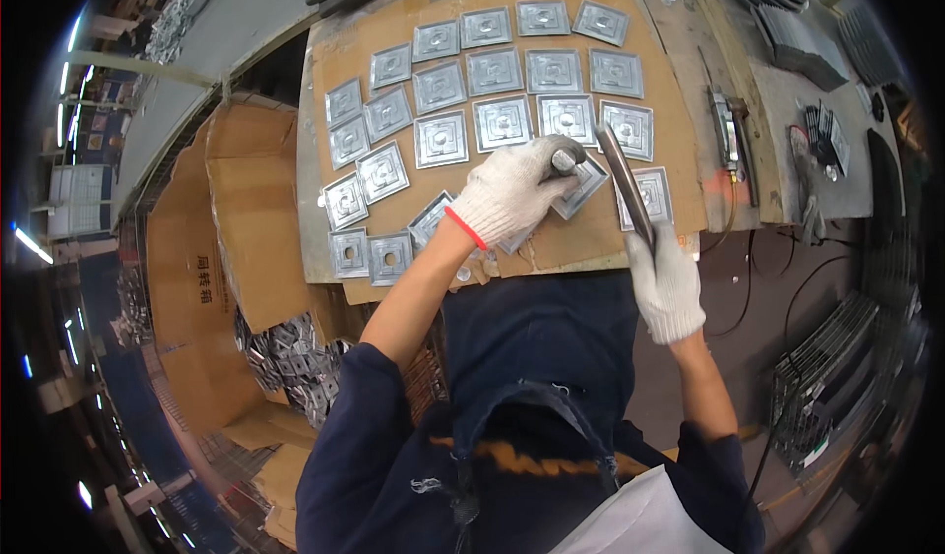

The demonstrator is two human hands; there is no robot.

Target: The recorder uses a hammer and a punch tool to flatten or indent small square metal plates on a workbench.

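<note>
My left hand [507, 188], in a white knit glove with a red cuff edge, is closed around a short dark metal cylinder [565, 151] with a round end. It is over a square grey metal plate [583, 188], partly hidden beneath the hand and tool. In the same kind of glove, my right hand [666, 283] grips the lower end of a long dark metal bar [627, 182], which points away from me. Near that bar lies another square plate [652, 198]. Several such plates with stepped square relief are spread in rows on a cardboard sheet [689, 160].
A big open carton [187, 288] stands at the left, with many small metal pieces [300, 362] beside it. On the right bench lie an air tool with a hose [728, 136], stacked grey plates [802, 47] and a glove [809, 185]. A wire rack [822, 367] is at lower right.
</note>
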